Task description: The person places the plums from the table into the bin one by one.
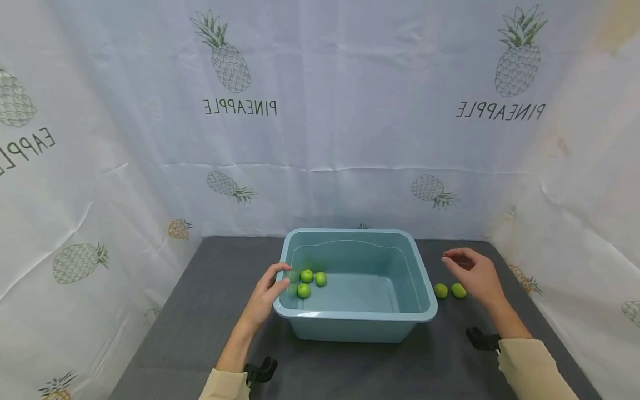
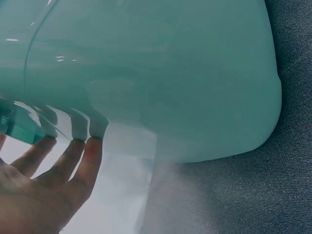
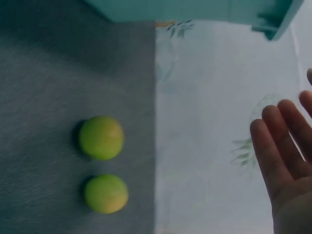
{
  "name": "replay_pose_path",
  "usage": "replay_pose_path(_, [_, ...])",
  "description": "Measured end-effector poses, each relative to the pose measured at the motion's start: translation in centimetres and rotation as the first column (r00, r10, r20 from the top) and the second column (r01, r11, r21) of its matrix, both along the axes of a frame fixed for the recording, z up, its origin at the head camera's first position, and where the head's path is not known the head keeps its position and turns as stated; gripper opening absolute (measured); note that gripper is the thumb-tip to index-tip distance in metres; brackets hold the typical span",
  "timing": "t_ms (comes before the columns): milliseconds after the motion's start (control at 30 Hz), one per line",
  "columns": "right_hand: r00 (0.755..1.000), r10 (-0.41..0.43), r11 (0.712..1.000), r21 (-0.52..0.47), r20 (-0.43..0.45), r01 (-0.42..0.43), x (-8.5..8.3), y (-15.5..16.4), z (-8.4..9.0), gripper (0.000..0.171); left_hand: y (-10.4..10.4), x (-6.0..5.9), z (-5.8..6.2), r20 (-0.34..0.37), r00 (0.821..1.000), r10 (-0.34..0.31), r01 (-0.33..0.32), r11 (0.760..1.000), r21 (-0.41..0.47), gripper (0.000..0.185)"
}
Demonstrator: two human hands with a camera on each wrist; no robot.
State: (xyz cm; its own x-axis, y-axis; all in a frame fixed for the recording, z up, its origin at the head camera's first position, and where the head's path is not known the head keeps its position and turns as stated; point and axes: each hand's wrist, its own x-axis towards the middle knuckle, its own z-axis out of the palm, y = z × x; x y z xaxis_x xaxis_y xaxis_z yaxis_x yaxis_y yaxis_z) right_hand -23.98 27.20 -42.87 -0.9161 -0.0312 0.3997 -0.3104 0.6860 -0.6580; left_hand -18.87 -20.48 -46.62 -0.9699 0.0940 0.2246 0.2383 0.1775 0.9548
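Observation:
A teal plastic tub (image 1: 353,317) stands in the middle of the grey table. Three green round fruits (image 1: 306,276) lie in its left part. My left hand (image 1: 278,279) rests at the tub's left rim. In the left wrist view its straight fingers (image 2: 91,148) touch the tub's outer wall (image 2: 161,73) and hold nothing. Two more green fruits (image 1: 441,290) (image 1: 458,290) lie on the table just right of the tub. My right hand (image 1: 470,271) hovers above and slightly behind them, fingers relaxed and empty. The right wrist view shows both fruits (image 3: 101,137) (image 3: 106,193) and the open palm (image 3: 287,161).
The grey table cover (image 1: 200,333) ends at a white pineapple-print cloth (image 1: 350,111) hanging at the back and on both sides. Black wrist mounts (image 1: 260,371) (image 1: 481,339) show near my sleeves.

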Motion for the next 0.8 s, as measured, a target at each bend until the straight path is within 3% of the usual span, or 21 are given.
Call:
replay_pose_path(500, [0.992,-0.110,0.992,-0.063,0.054,0.113,-0.6,2.9,-4.7,0.036,0.0,-0.1,0.0,-0.001,1.000,-0.001,0.001,1.000,0.010,0.032])
replay_pose_path(800, [0.982,-0.161,0.986,-0.016,0.096,0.163,-0.8,4.3,-6.8,0.036,0.0,-0.1,0.1,0.008,1.000,-0.002,0.002,1.000,0.013,0.036])
